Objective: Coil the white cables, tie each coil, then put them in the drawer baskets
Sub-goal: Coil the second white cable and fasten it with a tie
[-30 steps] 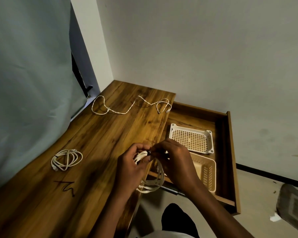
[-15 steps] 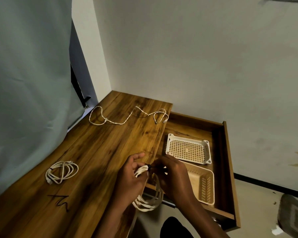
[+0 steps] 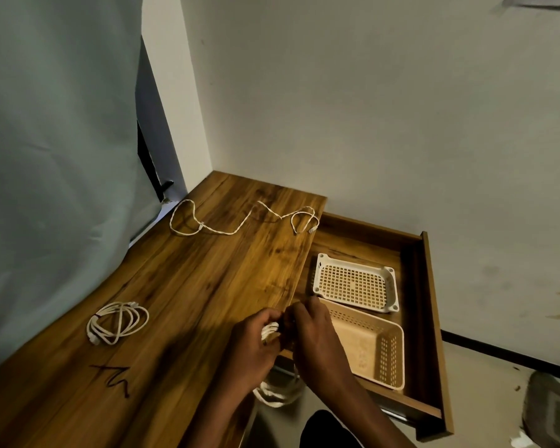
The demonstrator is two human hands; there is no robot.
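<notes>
Bare room corner: pale walls, a grey-green curtain, and a wooden desk with its drawer pulled out at the right. Over the desk's front edge, a coiled white cable, gripped at its top between both hands, loops hanging below that edge. Left hand curled round the coil's upper strands, a few white turns showing between thumb and fingers. Right hand touching the left, fingertips pinching at the same bunched spot; what exactly sits under those fingertips, too hidden to tell. Just right of the desk edge, inside the drawer, a deep cream basket nearest the hands, its near end partly covered by the right wrist; beyond it, toward the wall, a shallow white perforated tray, the two nearly touching. On the desk, well left of the hands, a second coiled cable lying flat, wound round with its own end. In front of that coil, toward the desk's near edge, a black squiggle, possibly a twist tie. At the desk's far end, near the wall, a loose uncoiled cable stretched across, one loop by the curtain, another by the drawer side. Below the desk, grey floor and a dark patterned mat at far right.
</notes>
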